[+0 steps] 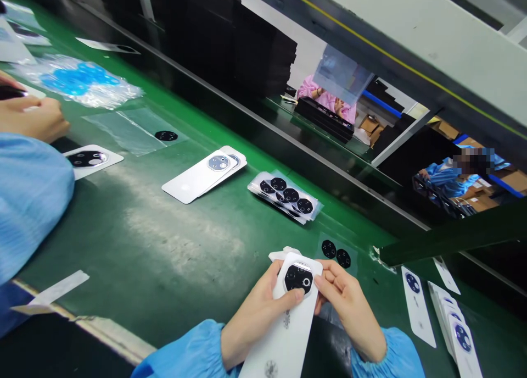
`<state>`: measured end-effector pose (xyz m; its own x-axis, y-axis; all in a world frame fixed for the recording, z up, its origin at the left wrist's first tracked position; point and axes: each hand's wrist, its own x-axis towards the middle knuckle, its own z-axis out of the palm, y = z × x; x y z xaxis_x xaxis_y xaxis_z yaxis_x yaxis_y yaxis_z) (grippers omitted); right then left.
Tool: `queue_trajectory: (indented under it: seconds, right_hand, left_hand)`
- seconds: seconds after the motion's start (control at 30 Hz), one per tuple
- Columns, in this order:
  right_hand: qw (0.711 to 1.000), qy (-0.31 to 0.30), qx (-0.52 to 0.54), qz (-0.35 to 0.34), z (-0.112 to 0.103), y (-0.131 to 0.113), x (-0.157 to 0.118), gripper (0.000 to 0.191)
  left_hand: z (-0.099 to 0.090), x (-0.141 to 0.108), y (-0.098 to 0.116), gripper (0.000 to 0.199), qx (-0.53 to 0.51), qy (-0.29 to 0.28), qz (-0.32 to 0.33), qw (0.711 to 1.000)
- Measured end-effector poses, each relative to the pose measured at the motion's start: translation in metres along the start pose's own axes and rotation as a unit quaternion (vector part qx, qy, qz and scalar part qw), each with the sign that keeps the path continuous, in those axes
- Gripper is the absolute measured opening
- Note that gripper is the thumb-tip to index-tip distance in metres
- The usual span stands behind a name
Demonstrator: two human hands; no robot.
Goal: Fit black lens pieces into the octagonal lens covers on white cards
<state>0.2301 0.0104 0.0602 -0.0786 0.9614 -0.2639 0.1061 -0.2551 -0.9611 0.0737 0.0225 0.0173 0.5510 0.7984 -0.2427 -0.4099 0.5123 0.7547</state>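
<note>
A white phone-back-shaped panel (274,339) with dark printed marks is tilted up in front of me. On its upper end is a black octagonal camera-lens sticker (296,274) with round lens openings. My left hand (259,306) grips the panel's left edge, its thumb pressed at the sticker's lower edge. At the upper right edge, my right hand (349,298) pinches the panel beside the sticker. Fingers behind the panel are partly hidden. Just beyond lie two black stickers (343,258) on clear film, and a small white piece (278,254) sits behind the panel's top.
A stack of sticker sheets (267,187) and two overlapping white panels (189,183) lie further back. More panels (465,339) are stacked at right, near a slanting green post (432,238). At left, a co-worker's hand (37,117) is near plastic bags (82,81).
</note>
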Motion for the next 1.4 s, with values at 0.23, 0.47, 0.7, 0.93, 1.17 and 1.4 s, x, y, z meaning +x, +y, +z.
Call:
queue_trajectory:
  seconds: [0.23, 0.47, 0.7, 0.93, 1.17, 1.4]
  right_hand:
    - [1.000, -0.002, 0.002, -0.005, 0.002, -0.002, -0.002, 0.032]
    - [1.000, 0.012, 0.002, -0.001, 0.003, -0.011, -0.004, 0.036]
    - [1.000, 0.024, 0.004, 0.003, 0.005, -0.013, -0.005, 0.038]
    - [0.999, 0.032, 0.016, 0.001, 0.006, -0.015, -0.008, 0.038]
    - [1.000, 0.025, 0.007, -0.004, 0.006, -0.018, -0.010, 0.039]
    - [1.000, 0.025, 0.004, -0.009, 0.007, -0.016, -0.009, 0.039]
  left_hand:
    - [-0.001, 0.001, 0.001, 0.053, 0.027, 0.027, -0.018, 0.999]
    - [-0.001, -0.002, 0.013, 0.048, -0.061, -0.089, -0.054, 0.993]
    - [-0.003, 0.000, 0.009, 0.060, -0.024, -0.024, -0.034, 0.999]
    - [0.002, -0.003, 0.013, 0.066, -0.049, -0.024, -0.066, 0.996]
    - [0.003, -0.001, 0.010, 0.060, -0.076, -0.026, -0.065, 0.995]
    - [0.009, 0.000, 0.012, 0.052, -0.072, -0.037, -0.057, 0.995]
